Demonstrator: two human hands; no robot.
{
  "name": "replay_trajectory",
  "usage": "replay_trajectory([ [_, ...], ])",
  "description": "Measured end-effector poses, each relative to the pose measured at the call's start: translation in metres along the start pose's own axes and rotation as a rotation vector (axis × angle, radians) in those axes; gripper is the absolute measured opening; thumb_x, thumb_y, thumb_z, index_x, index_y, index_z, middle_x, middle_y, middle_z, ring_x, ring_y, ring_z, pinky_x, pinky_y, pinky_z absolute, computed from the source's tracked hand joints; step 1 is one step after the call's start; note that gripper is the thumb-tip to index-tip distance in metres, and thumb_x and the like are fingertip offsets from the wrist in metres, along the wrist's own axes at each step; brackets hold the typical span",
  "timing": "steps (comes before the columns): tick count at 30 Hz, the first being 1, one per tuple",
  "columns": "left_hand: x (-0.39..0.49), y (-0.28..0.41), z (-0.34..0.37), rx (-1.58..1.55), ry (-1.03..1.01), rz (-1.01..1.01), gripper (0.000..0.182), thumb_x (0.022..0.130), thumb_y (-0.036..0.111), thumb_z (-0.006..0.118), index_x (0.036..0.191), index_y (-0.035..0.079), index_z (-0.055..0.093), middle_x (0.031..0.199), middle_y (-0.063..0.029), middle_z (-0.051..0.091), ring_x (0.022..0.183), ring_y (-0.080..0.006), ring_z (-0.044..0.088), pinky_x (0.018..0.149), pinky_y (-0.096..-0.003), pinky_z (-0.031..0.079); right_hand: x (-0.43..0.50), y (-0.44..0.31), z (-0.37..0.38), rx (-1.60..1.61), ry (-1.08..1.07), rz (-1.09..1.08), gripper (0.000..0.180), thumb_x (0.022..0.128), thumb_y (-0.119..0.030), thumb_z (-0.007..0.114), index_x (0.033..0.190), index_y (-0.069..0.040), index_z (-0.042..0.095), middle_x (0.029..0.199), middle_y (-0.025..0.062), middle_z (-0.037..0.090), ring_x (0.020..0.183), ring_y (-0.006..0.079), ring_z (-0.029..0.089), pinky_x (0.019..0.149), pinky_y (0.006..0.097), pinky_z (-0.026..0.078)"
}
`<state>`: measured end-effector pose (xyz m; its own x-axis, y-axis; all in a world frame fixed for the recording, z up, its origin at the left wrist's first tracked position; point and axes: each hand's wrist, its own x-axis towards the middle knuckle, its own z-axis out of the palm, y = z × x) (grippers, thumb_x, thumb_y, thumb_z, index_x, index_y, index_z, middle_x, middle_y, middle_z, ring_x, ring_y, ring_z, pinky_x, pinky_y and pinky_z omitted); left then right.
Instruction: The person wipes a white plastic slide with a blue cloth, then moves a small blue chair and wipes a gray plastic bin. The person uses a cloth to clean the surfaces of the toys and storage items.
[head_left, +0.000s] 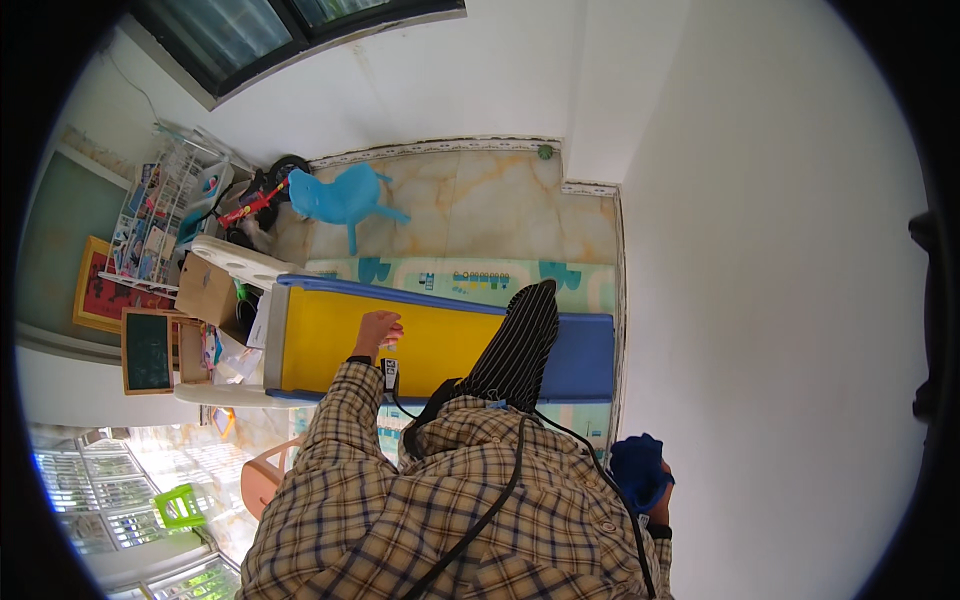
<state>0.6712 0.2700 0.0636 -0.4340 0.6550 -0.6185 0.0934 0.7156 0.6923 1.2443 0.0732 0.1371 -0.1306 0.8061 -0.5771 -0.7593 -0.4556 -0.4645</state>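
My left hand (381, 330) is held above the yellow chute of a plastic slide (442, 341), its fingers curled loosely; whether it holds anything small cannot be told. A small black device with a white label (390, 373) is at that wrist, with a cable running from it. At the lower right, my right hand (664, 487) grips a dark blue cloth (637, 469), bunched up beside the white wall. My leg in black striped trousers (517, 337) reaches over the blue end of the slide. The slide's raised blue edges run along both sides of the chute.
Ahead on the marble-look floor stands a blue plastic chair (341, 196). A wire rack (154, 217), a cardboard box (206, 289) and a small chalkboard (147, 352) crowd the left side. A patterned mat (480, 279) lies under the slide. A white wall (757, 300) rises at right.
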Motion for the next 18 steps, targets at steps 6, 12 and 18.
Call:
replay_trajectory([
  [6, 0.072, 0.044, 0.029, -0.217, 0.044, 0.071, 0.022, 0.088, 0.009, 0.056, 0.107, 0.000, 0.064, 0.078, -0.0136, 0.067, 0.061, -0.0164, 0.066, 0.050, -0.0270, 0.051, 0.042, -0.019, -0.018, -0.239, -0.206, -0.381, 0.031, 0.092, -0.024, 0.045, 0.109, -0.001, 0.057, 0.114, 0.0108, 0.059, 0.110, 0.0263, 0.053, 0.099, 0.0399, 0.040],
  [12, 0.185, 0.123, 0.088, -0.123, -0.064, 0.228, 0.025, 0.088, 0.011, 0.056, 0.109, -0.001, 0.062, 0.076, -0.0110, 0.067, 0.061, -0.0174, 0.066, 0.052, -0.0262, 0.051, 0.146, -0.082, 0.019, -0.576, 0.051, -0.511, 0.058, 0.097, -0.049, 0.030, 0.130, -0.007, 0.051, 0.126, 0.0114, 0.058, 0.112, 0.0274, 0.057, 0.099, 0.0418, 0.044],
  [18, 0.301, 0.196, 0.118, -0.010, -0.209, 0.276, 0.019, 0.086, 0.010, 0.056, 0.099, 0.001, 0.065, 0.076, -0.0109, 0.067, 0.064, -0.0174, 0.066, 0.056, -0.0309, 0.052, 0.346, -0.156, 0.183, -0.312, -0.224, 0.108, 0.064, 0.096, -0.047, 0.035, 0.142, -0.003, 0.037, 0.135, 0.0165, 0.052, 0.121, 0.0304, 0.053, 0.102, 0.0441, 0.042],
])
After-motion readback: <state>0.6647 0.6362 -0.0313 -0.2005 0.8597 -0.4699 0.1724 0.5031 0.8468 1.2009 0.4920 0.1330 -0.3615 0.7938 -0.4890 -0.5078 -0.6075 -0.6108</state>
